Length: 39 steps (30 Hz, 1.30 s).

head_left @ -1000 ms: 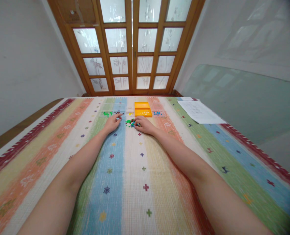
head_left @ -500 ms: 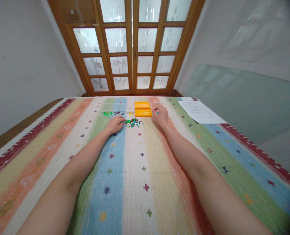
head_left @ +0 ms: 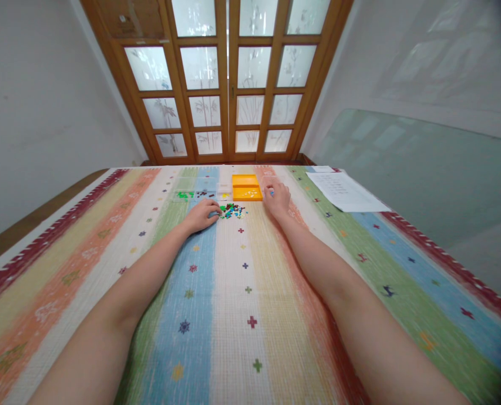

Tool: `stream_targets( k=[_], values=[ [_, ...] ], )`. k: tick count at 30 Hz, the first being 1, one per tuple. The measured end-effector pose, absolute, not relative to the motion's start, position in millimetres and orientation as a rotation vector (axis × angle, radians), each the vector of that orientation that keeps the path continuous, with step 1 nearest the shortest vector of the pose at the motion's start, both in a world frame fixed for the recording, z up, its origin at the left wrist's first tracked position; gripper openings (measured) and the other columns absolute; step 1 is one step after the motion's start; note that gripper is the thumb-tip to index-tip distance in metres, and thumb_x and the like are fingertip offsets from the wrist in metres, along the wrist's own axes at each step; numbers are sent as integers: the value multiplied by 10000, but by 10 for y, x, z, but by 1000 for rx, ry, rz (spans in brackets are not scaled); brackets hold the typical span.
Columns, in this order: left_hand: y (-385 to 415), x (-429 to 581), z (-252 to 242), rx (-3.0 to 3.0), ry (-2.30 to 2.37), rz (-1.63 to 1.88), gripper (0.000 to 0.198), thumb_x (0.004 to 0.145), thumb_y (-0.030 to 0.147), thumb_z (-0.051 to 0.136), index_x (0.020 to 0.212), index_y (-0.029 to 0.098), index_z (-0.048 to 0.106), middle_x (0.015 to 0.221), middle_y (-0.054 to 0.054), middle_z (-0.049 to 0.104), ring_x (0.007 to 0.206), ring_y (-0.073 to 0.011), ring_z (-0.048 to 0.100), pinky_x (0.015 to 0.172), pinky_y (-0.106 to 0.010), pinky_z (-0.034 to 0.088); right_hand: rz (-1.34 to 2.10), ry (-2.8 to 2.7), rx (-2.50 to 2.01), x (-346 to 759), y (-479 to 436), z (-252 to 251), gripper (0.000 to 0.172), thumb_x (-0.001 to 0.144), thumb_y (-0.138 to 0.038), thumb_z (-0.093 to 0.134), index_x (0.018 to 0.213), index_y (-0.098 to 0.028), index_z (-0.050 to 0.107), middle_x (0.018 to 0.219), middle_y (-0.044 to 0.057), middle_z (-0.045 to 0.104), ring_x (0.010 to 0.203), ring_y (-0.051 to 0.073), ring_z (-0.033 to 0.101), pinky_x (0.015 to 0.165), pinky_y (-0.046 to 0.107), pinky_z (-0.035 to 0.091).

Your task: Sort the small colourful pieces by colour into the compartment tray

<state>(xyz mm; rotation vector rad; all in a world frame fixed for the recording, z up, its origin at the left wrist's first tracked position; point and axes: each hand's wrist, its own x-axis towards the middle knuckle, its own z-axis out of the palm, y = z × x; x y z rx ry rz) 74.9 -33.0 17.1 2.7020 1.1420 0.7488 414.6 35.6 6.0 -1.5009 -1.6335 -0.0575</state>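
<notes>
The pile of small pieces (head_left: pixel 233 212), near the orange box (head_left: pixel 247 187), was flanked by the loosely curled left hand (head_left: pixel 202 215). The right hand (head_left: pixel 278 198) was held half-curled beyond the box's right side; whether anything was gripped by either could not be told.

Mixed pile (head_left: pixel 233 212) lies loose, nearer than the boxes

Tiny pieces in green, blue, dark red and other colours are heaped flat, a few straying off to the right (their exact shapes are too small to tell). Just beyond, the orange box (head_left: pixel 245 180) lies open, its two halves one behind the other, with white pieces (head_left: pixel 251 194) scattered in the near half. To its left, clear containers (head_left: pixel 186 184) hold, from left to right, green pieces (head_left: pixel 185 195), dark pieces (head_left: pixel 204 194) and a few yellow pieces (head_left: pixel 226 196). To its right is another clear container (head_left: pixel 269 179), mostly hidden, where a spot of blue (head_left: pixel 271 192) shows.
</notes>
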Motion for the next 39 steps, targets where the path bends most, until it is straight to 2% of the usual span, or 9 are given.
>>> stream_targets(
  k=[6,14,19,27,33,39],
  values=[
    [-318,746,144,2694,1177,748,249,936,210,583,1048,232,804,1185,-93,697,1162,-270,606,1089,-459,479,-47,-1739,-1394,3997,267,63,174,986,-279,550,1014,-214,709,1138,139,699,1135,331,563,1017,477,435],
    [-305,742,154,2679,1237,711,184,925,227,596,983,224,771,1075,-83,713,1107,-264,617,1054,-437,479,-26,-1862,-1343,3905,199,90,204,999,-282,550,1019,-205,738,1099,133,703,1110,323,574,1006,469,435],
    [-342,770,183,2648,1276,711,152,908,236,603,974,222,739,1004,-68,731,1036,-258,635,978,-406,488,-26,-1864,-1329,3901,185,95,207,1008,-291,546,1013,-206,735,1095,132,703,1093,318,580,992,458,441],
    [-359,761,219,2390,1476,884,108,869,246,612,949,209,673,814,-15,676,732,-191,600,727,-328,465,-16,-1867,-1309,3868,168,91,206,1018,-304,541,1008,-213,726,1102,123,704,1091,304,597,990,437,448],
    [-216,621,143,2088,1570,1186,126,837,193,569,938,217,640,795,3,650,710,-171,581,709,-302,480,0,-1889,-1294,3853,144,105,211,1011,-294,535,1004,-221,732,1099,125,707,1100,308,598,1004,449,453],
    [-14,375,37,1701,1617,1475,157,878,264,591,1004,201,660,888,-27,681,765,-175,628,740,-295,528,3,-1915,-1293,3849,134,111,221,1008,-267,527,1040,-217,739,1115,129,709,1097,309,605,1006,451,463]
  ],
)
